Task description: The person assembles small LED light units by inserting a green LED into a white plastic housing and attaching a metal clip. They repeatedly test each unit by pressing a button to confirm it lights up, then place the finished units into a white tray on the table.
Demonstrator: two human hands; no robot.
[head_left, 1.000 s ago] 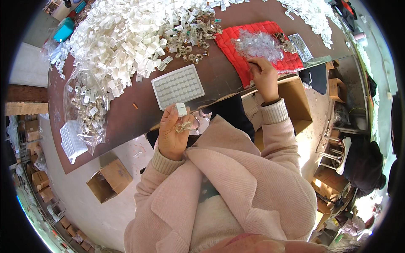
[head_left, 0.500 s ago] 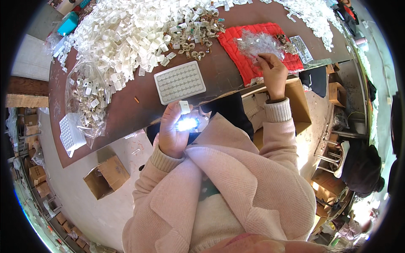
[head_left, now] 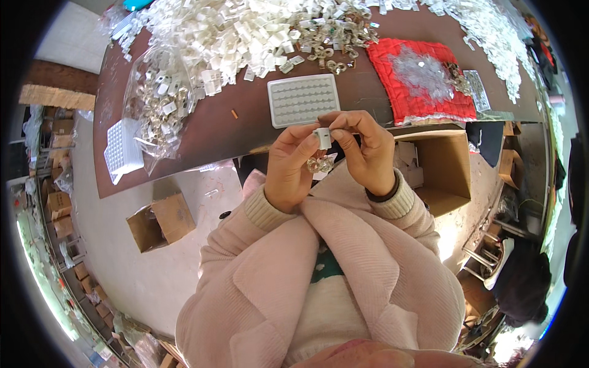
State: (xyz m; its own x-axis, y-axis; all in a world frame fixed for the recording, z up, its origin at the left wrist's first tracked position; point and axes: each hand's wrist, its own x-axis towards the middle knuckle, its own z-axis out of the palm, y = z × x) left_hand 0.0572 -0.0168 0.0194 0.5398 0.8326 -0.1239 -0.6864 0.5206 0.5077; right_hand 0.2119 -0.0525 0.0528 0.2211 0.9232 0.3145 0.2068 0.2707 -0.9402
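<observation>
In front of my chest, my left hand (head_left: pixel 289 164) pinches a small white battery box (head_left: pixel 323 137) between thumb and fingers. A coiled bundle of fairy lights (head_left: pixel 319 164), unlit, hangs under the box. My right hand (head_left: pixel 370 150) is closed in a pinch at the box's upper right edge; whatever its fingertips hold is too small to make out. Just beyond both hands, a white tray (head_left: pixel 304 101) with rows of round hollows lies on the brown table (head_left: pixel 211 132).
White battery boxes (head_left: pixel 245 43) are heaped across the back, with light coils (head_left: pixel 331 46) beside them. At right, clear plastic bits (head_left: pixel 423 73) lie on a red cloth (head_left: pixel 399 113). A filled clear bag (head_left: pixel 161 101) and stacked trays (head_left: pixel 123 147) are left. Cardboard boxes (head_left: pixel 175 218) (head_left: pixel 451 162) stand below.
My right hand has come from the clear plastic bits on the red cloth to the battery box in my left hand. The bright glow at my left hand has gone out.
</observation>
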